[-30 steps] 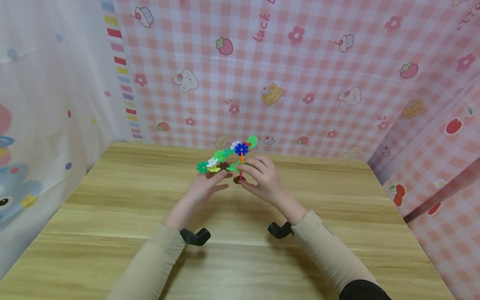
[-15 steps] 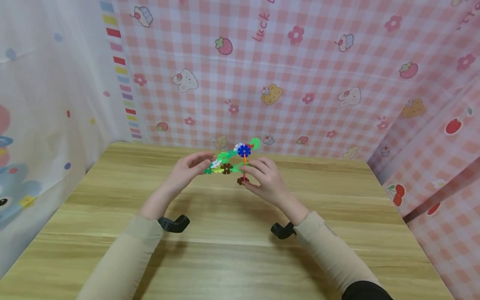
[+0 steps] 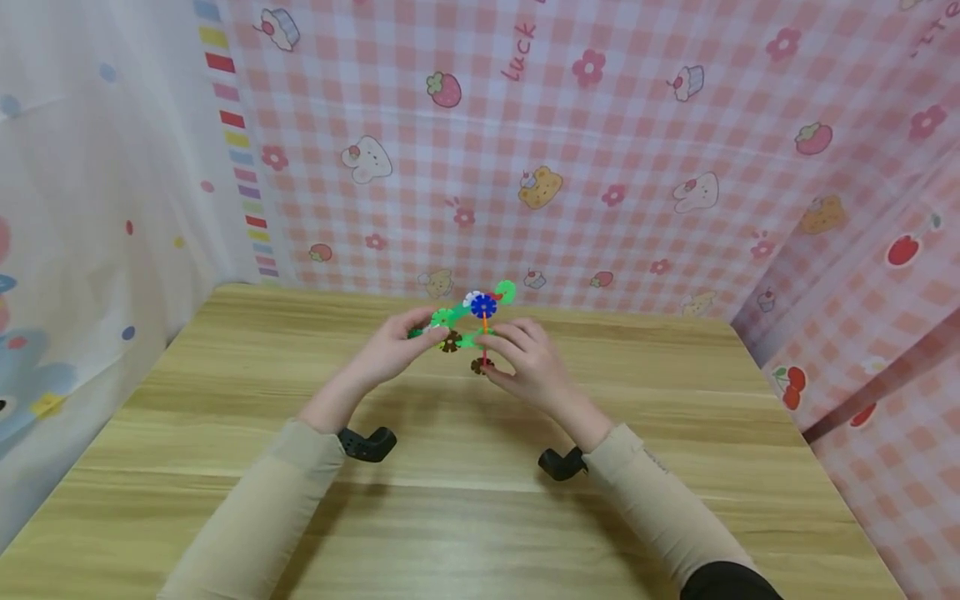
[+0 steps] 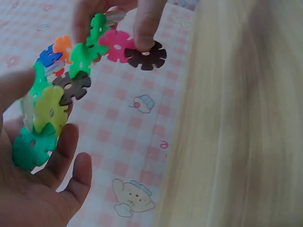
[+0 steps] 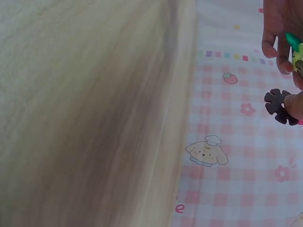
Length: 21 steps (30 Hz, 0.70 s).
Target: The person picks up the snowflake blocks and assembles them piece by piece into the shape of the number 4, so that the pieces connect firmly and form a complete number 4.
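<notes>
A chain of flower-shaped interlocking plastic discs [image 4: 70, 89] is held between both hands above the table. My left hand [image 3: 393, 346] grips its left end, around the yellow disc [image 4: 49, 111] and the dark green disc [image 4: 34, 147]. The thumb lies in front of them in the head view. My right hand [image 3: 532, 362] pinches the right part, with its thumb on the brown disc [image 4: 157, 56] beside a pink disc [image 4: 116, 46]. A blue disc [image 3: 483, 306] and a light green disc [image 3: 506, 292] stick up at the top. Some joints are hidden by fingers.
Below lies a wooden table [image 3: 465, 517]. A pink checked cloth [image 3: 570, 125] hangs behind it, and a white patterned cloth [image 3: 112, 192] on the left. Black wrist devices [image 3: 371, 444] sit under both wrists.
My left hand let go near the middle of the chain, swung out left, and now grips its left end. The right hand keeps its hold, barely moving.
</notes>
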Each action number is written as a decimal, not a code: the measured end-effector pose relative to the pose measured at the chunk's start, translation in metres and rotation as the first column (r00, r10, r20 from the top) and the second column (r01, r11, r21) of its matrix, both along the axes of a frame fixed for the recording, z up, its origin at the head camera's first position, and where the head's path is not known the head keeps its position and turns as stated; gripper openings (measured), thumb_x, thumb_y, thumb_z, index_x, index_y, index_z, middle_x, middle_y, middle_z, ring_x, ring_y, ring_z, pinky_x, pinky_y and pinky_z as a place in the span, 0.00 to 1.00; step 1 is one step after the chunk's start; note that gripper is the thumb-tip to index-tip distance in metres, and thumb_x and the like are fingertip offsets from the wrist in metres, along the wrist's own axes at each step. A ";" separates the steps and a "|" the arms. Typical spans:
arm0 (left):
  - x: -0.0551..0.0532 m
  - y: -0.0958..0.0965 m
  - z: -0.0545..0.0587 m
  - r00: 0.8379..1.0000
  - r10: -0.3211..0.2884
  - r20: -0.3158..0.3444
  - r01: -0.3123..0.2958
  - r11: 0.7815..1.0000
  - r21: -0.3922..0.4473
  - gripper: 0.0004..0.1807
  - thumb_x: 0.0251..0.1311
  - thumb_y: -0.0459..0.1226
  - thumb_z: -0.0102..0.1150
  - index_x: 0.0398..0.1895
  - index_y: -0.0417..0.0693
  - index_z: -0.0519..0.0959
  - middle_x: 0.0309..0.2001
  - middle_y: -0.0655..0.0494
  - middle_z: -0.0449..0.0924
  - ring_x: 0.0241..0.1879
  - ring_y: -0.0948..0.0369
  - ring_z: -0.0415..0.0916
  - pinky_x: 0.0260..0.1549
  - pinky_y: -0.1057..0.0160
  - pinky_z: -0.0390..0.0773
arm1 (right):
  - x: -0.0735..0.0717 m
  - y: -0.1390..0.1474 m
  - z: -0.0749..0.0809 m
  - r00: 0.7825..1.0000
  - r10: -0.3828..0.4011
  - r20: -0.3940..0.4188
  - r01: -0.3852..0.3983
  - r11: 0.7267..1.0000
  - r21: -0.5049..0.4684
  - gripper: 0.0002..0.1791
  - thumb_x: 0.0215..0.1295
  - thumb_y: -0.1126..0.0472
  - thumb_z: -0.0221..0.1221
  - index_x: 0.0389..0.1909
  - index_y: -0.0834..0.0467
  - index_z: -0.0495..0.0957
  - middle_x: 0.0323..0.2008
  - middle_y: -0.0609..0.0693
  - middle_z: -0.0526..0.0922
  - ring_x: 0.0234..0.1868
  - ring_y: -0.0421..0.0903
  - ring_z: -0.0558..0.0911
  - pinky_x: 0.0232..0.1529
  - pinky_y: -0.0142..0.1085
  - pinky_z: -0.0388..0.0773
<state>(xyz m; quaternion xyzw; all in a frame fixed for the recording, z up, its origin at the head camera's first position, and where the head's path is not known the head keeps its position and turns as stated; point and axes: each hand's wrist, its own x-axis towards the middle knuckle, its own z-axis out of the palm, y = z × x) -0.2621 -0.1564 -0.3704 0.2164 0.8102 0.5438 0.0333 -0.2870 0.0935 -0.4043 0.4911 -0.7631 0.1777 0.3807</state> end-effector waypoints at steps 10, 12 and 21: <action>-0.006 0.005 -0.017 0.997 0.075 0.026 -0.076 0.996 0.045 0.22 0.73 0.44 0.48 0.61 0.39 0.73 0.53 0.42 0.77 0.55 0.48 0.72 0.56 0.45 0.70 | -0.006 -0.003 -0.012 0.997 -0.034 0.075 0.033 0.999 0.018 0.25 0.47 0.60 0.75 0.48 0.58 0.80 0.45 0.53 0.82 0.47 0.51 0.77 0.52 0.41 0.73; -0.008 0.007 -0.020 0.995 0.091 0.029 -0.093 0.994 0.058 0.21 0.73 0.42 0.48 0.60 0.37 0.73 0.52 0.41 0.77 0.55 0.47 0.72 0.56 0.45 0.70 | -0.006 -0.004 -0.014 0.995 -0.044 0.094 0.043 0.999 0.019 0.25 0.47 0.60 0.75 0.48 0.58 0.80 0.45 0.53 0.82 0.48 0.52 0.77 0.52 0.41 0.73; -0.016 0.010 -0.038 0.982 0.159 0.104 -0.167 0.984 0.066 0.23 0.73 0.45 0.47 0.60 0.37 0.73 0.56 0.40 0.75 0.58 0.46 0.70 0.58 0.44 0.67 | -0.008 -0.005 -0.023 0.961 -0.099 0.257 0.087 0.995 0.057 0.27 0.48 0.60 0.75 0.52 0.58 0.79 0.47 0.53 0.82 0.48 0.50 0.76 0.53 0.41 0.72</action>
